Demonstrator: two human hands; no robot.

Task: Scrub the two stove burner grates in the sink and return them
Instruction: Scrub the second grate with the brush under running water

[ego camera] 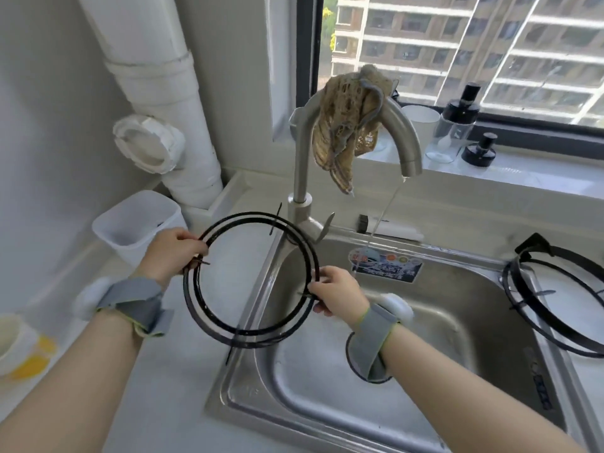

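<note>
I hold a black round burner grate with both hands, tilted above the left rim of the steel sink. My left hand grips its left side and my right hand grips its right side. A second black grate lies over the sink's right edge and the counter beside it. A thin stream of water runs from the faucet into the sink. A brown scrubbing cloth hangs over the faucet's neck.
A white plastic container stands on the counter at the left, below a white drain pipe. A brush lies behind the sink. Jars stand on the windowsill. A white and yellow cup sits at far left.
</note>
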